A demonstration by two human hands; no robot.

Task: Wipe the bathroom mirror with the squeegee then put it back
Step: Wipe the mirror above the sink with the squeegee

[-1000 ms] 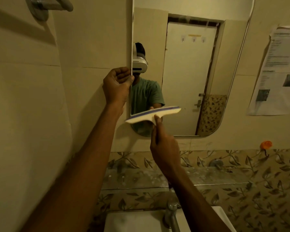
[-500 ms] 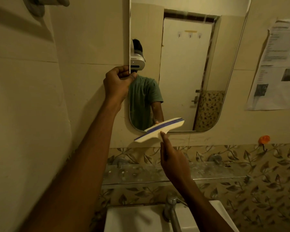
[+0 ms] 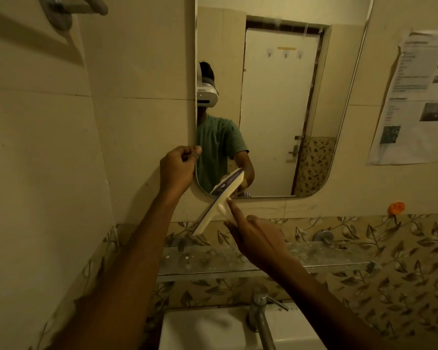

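Note:
The wall mirror (image 3: pixel 276 109) with rounded lower corners hangs above a glass shelf. My right hand (image 3: pixel 256 238) holds a white squeegee (image 3: pixel 221 199) with a blue blade strip, index finger stretched along its handle. The squeegee is tilted steeply, its top end over the mirror's bottom left corner and its lower end below the mirror against the wall. My left hand (image 3: pixel 178 168) is curled around the mirror's left edge, thumb on the glass side.
A glass shelf (image 3: pixel 238 258) runs below the mirror, with a metal tap (image 3: pixel 259 314) and white basin (image 3: pixel 213 329) beneath. A printed paper sheet (image 3: pixel 420 97) is stuck on the wall at right, an orange hook (image 3: pixel 396 207) below it. A metal bracket (image 3: pixel 68 8) is at top left.
The squeegee slid down the mirror to its bottom edge and rotated from nearly level to steeply tilted. My left hand moved lower along the mirror's left edge.

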